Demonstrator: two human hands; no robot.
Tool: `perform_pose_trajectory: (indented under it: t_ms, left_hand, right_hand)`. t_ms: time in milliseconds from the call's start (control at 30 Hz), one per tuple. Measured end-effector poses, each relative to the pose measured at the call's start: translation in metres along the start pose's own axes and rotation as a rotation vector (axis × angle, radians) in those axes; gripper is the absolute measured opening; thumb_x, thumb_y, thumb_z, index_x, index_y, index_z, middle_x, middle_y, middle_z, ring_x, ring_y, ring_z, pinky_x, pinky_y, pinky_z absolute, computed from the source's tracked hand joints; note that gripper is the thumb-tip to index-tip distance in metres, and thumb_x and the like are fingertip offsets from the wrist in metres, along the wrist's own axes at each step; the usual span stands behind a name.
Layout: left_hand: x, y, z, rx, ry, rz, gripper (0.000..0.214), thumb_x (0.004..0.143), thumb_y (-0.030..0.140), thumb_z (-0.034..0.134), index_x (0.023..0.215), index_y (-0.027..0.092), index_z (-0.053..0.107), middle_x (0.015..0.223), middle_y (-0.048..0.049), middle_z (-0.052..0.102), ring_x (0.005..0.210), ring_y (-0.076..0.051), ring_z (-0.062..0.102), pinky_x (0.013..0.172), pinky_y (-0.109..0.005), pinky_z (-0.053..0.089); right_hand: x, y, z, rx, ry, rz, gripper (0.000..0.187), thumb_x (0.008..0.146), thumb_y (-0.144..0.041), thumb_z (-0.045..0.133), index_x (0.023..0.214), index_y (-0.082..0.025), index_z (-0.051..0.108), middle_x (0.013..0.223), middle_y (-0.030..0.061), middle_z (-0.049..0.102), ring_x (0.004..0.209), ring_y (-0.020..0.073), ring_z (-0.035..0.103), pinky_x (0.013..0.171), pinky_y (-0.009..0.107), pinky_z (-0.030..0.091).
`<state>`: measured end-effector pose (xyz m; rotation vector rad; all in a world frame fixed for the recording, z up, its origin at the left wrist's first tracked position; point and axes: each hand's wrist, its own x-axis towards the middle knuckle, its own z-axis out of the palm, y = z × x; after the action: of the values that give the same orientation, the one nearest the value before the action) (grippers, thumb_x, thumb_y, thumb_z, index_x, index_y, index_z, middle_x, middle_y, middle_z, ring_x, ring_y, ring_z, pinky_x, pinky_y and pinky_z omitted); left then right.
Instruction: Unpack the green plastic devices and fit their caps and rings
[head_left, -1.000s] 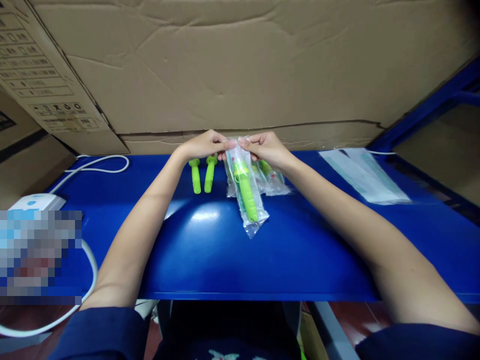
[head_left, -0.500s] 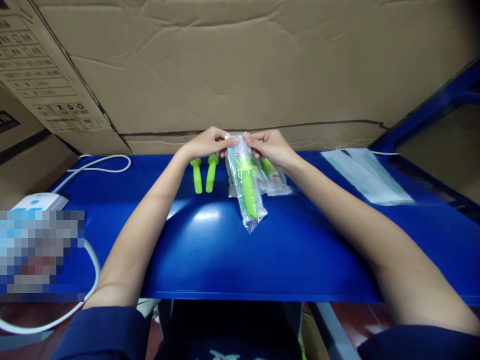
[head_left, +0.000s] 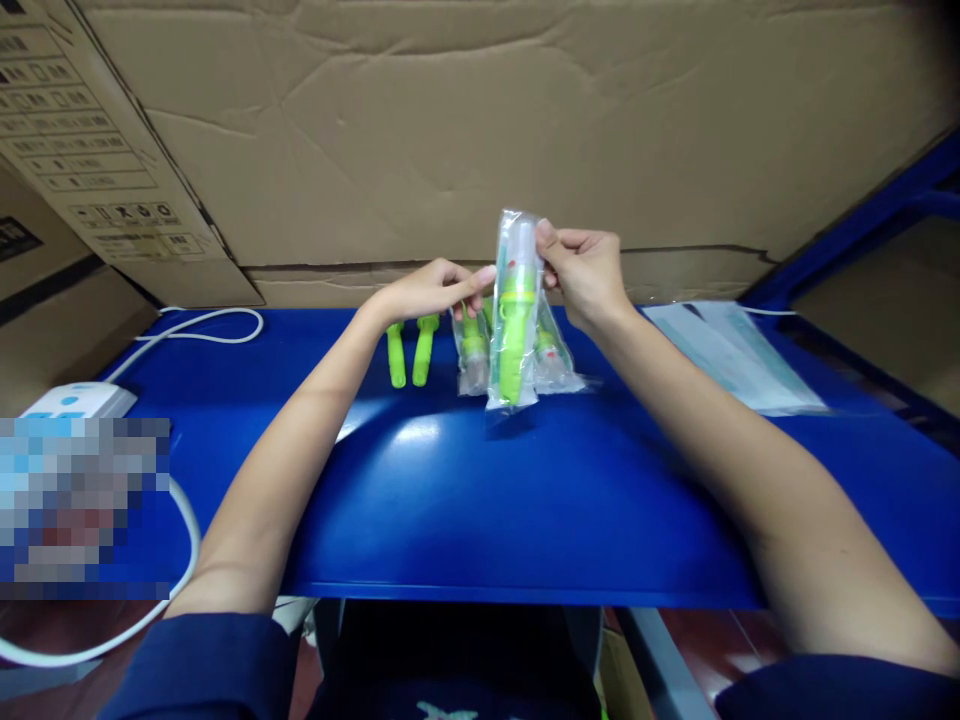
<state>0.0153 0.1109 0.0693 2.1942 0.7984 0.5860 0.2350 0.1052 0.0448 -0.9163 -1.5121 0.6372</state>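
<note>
My right hand (head_left: 586, 268) pinches the top of a clear plastic bag (head_left: 513, 345) with a green tool inside and holds it upright, its lower end just above the blue table (head_left: 525, 500). My left hand (head_left: 426, 290) hovers to the left of the bag, fingers stretched toward its edge and holding nothing. Two loose green tools (head_left: 409, 352) lie side by side under the left hand. More bagged green tools (head_left: 472, 362) lie behind the held bag, one of them (head_left: 553, 362) under my right wrist.
Flat clear packets (head_left: 739, 352) lie at the table's right. A white device (head_left: 75, 400) with a white cable (head_left: 210, 325) sits at the left. Cardboard boxes (head_left: 450, 130) wall off the back. A blue frame rail (head_left: 862, 215) rises at the right.
The bag was held at its top by both hands and lay slanted on the table. My right hand has now lifted it upright and my left hand has let go.
</note>
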Motion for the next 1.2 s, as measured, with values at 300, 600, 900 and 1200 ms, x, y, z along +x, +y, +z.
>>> perform_pose_trajectory:
  t_ms: [300, 600, 900, 1200]
  left_hand:
    - [0.005, -0.007, 0.000, -0.092, 0.163, -0.032, 0.067, 0.104, 0.059, 0.032, 0.073, 0.010, 0.067, 0.071, -0.0083, 0.071, 0.055, -0.007, 0.061, 0.058, -0.019, 0.043]
    - [0.001, 0.001, 0.005, -0.183, -0.176, -0.128, 0.077, 0.098, 0.071, 0.025, 0.080, 0.013, 0.071, 0.069, -0.0093, 0.070, 0.072, -0.015, 0.071, 0.063, -0.022, 0.050]
    - [-0.005, -0.001, 0.001, -0.259, -0.234, -0.112, 0.042, 0.075, 0.035, 0.081, 0.108, 0.014, 0.066, 0.080, -0.0057, 0.075, 0.070, -0.016, 0.071, 0.067, -0.026, 0.055]
    - [-0.001, -0.014, -0.001, -0.320, -0.222, -0.064, 0.044, 0.079, 0.025, 0.078, 0.116, 0.017, 0.056, 0.081, -0.0024, 0.075, 0.067, -0.013, 0.070, 0.063, -0.023, 0.051]
  right_hand:
    - [0.004, -0.012, -0.001, 0.068, 0.199, -0.039, 0.058, 0.084, -0.064, 0.069, 0.052, -0.022, 0.047, 0.046, -0.0064, 0.035, 0.044, 0.0066, 0.024, 0.045, 0.029, 0.017]
    - [0.005, -0.018, 0.000, 0.116, 0.278, 0.117, 0.045, 0.097, -0.037, 0.066, 0.057, -0.020, 0.055, 0.044, -0.0043, 0.049, 0.038, 0.0064, 0.039, 0.041, 0.024, 0.030]
    - [0.024, 0.004, -0.019, 0.169, 0.397, 0.044, 0.038, 0.098, -0.039, 0.062, 0.066, -0.020, 0.053, 0.055, -0.0033, 0.058, 0.047, 0.0063, 0.054, 0.051, 0.020, 0.050]
    - [0.037, 0.023, -0.034, 0.284, 0.470, -0.016, 0.032, 0.092, -0.046, 0.064, 0.081, -0.024, 0.043, 0.058, -0.0083, 0.048, 0.049, 0.0080, 0.056, 0.048, 0.021, 0.047]
